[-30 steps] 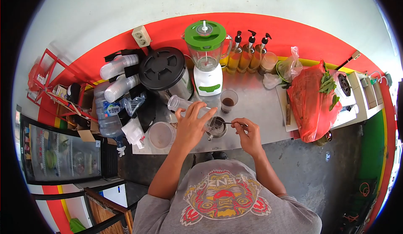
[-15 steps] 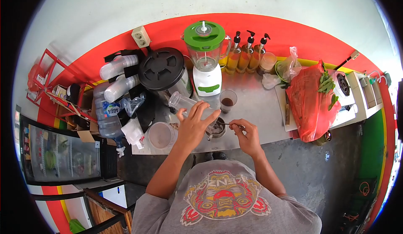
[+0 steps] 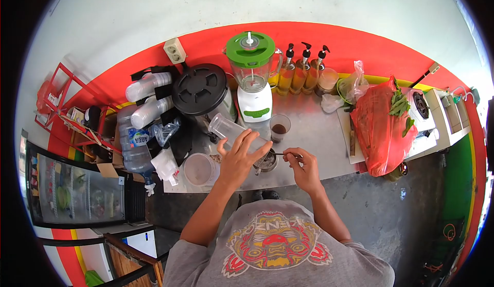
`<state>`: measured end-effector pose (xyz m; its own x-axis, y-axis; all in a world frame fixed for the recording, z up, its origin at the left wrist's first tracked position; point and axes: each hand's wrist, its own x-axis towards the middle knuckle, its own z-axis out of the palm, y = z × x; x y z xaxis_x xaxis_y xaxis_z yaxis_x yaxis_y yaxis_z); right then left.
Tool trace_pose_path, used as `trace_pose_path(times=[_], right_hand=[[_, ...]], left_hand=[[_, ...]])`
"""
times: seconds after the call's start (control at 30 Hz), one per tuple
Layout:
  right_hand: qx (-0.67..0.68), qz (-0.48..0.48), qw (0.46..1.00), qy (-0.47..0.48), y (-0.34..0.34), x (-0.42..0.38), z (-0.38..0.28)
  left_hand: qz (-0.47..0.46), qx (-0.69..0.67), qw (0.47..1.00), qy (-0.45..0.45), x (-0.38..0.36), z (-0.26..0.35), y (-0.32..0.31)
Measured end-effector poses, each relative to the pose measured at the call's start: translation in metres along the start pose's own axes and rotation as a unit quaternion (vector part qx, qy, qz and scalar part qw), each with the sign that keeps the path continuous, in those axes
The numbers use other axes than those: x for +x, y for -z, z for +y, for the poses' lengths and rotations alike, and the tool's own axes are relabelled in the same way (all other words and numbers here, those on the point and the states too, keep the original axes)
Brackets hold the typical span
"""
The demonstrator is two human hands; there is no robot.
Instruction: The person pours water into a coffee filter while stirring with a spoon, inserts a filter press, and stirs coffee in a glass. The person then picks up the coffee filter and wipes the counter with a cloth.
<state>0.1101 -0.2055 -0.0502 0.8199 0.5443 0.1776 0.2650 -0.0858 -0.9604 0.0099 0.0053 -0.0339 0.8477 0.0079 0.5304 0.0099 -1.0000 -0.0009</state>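
Your left hand (image 3: 240, 158) grips a tilted cup (image 3: 226, 127), right hand (image 3: 303, 166) a spoon (image 3: 279, 154), apparently scooping from the mug (image 3: 265, 163) between; next needs steadiness.

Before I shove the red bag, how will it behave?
Likely floppy: the bag looks like thin, wrinkled plastic. Probably has some weight, since it bulges. Leaves poke out, so a tilt might spill some.

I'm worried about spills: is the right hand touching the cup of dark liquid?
Apart. The head view shows bare counter between the right hand and that cup.
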Motion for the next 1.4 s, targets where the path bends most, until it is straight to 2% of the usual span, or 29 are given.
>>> trace_pose_path(times=[0.3, 0.4, 0.47, 0.5, 0.57, 0.67, 0.77, 0.9, 0.97, 1.0, 1.07, 1.2, 1.27, 1.4], right_hand=[[0.001, -0.006, 1.0, -0.03, 0.0, 0.0, -0.002], [0.004, -0.005, 0.999, -0.039, -0.001, 0.0, 0.002], [0.014, -0.005, 0.999, -0.049, -0.001, 0.002, 0.004], [0.017, 0.0, 0.998, -0.06, -0.001, 0.002, 0.004], [0.025, -0.003, 0.997, -0.073, -0.002, 0.003, 0.005], [0.018, 0.002, 0.998, -0.056, -0.003, 0.006, 0.008], [0.028, -0.007, 0.998, -0.061, -0.005, 0.008, 0.007], [0.024, -0.012, 0.998, -0.061, -0.003, 0.009, 0.008], [0.031, 0.004, 0.997, -0.075, -0.004, 0.01, 0.009], [0.037, -0.001, 0.997, -0.074, -0.005, 0.009, 0.01], [0.045, 0.001, 0.996, -0.073, -0.004, 0.008, 0.012], [0.036, 0.002, 0.996, -0.079, -0.001, 0.004, 0.008], [0.026, -0.002, 0.997, -0.076, 0.001, 0.001, 0.008], [0.011, -0.005, 0.997, -0.079, 0.005, -0.005, 0.007]], left_hand=[[0.041, -0.012, 0.999, -0.007, -0.013, -0.005, -0.009], [0.037, -0.063, 0.996, 0.045, -0.014, -0.009, -0.008], [0.036, -0.126, 0.982, 0.136, -0.016, -0.014, -0.013], [0.034, -0.119, 0.982, 0.14, -0.016, -0.014, -0.011], [0.045, -0.168, 0.953, 0.249, -0.016, -0.013, -0.01], [0.057, -0.225, 0.923, 0.306, -0.022, -0.021, -0.017], [0.025, -0.29, 0.909, 0.298, -0.03, -0.029, -0.026], [0.031, -0.33, 0.896, 0.297, -0.041, -0.032, -0.053], [0.031, -0.374, 0.859, 0.348, -0.047, -0.035, -0.068], [0.032, -0.367, 0.861, 0.351, -0.052, -0.038, -0.078], [0.057, -0.424, 0.811, 0.399, -0.063, -0.043, -0.103], [0.069, -0.437, 0.797, 0.412, -0.073, -0.052, -0.143], [0.119, -0.469, 0.76, 0.435, -0.068, -0.053, -0.154], [0.132, -0.458, 0.769, 0.426, -0.06, -0.065, -0.173]])
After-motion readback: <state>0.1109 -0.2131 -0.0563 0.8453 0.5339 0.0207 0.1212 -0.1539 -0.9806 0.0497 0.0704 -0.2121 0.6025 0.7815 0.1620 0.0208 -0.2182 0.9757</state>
